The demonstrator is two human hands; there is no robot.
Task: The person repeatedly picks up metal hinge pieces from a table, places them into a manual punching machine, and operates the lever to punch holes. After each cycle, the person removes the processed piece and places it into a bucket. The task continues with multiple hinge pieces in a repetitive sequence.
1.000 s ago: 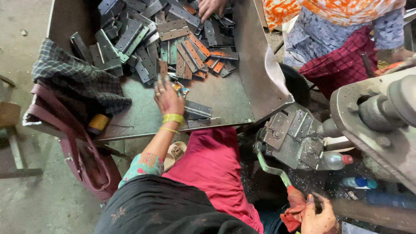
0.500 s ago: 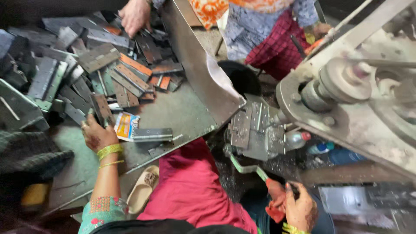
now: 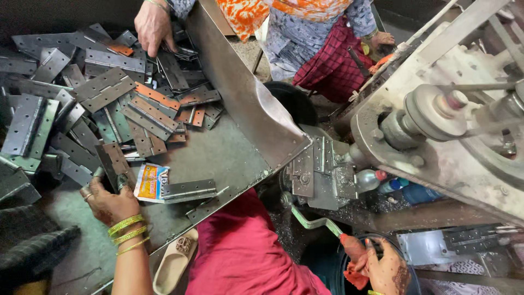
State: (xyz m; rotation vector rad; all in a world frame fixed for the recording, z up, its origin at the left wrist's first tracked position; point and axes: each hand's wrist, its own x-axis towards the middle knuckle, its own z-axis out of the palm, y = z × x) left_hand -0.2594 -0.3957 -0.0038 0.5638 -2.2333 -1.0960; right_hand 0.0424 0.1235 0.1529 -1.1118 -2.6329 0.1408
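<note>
The left hand (image 3: 109, 199) is closed around a metal hinge (image 3: 113, 164) at the edge of the hinge pile (image 3: 98, 104). A small packet (image 3: 148, 183) lies beside it. The right hand (image 3: 385, 267) grips a red-wrapped lever handle (image 3: 355, 259). Another person's hand (image 3: 153, 24) touches the pile.

A metalworking workshop: grey steel hinge plates (image 3: 103, 87) lie heaped on a sheet-metal tray (image 3: 234, 158); right of the tray stands a heavy grimy cast-iron press machine (image 3: 453, 136).
</note>
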